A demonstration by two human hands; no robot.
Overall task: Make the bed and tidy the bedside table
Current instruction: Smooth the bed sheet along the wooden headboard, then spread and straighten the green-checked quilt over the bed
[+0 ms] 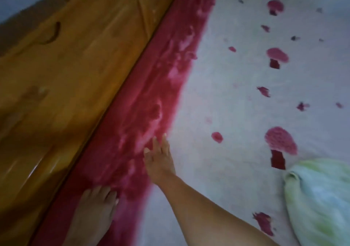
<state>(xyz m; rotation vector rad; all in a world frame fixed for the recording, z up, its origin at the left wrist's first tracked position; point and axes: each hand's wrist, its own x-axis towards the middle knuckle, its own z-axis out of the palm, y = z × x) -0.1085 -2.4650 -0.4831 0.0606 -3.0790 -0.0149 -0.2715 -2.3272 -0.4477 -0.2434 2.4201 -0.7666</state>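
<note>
Two bare grips: left grip [96,208] and right grip [159,160]. One white bedsheet with a red border [217,94], carrying three large red mushroom prints [277,55]. One pale green soft pillow [318,194], one glossy orange-brown wooden bed frame [75,66].

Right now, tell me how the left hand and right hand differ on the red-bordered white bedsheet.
The left hand rests wholly on the red border; the right hand straddles red and white. The right hand reaches farther ahead, fingers spread; the left hand's fingers lie together. Both press flat, gripping nothing.
</note>
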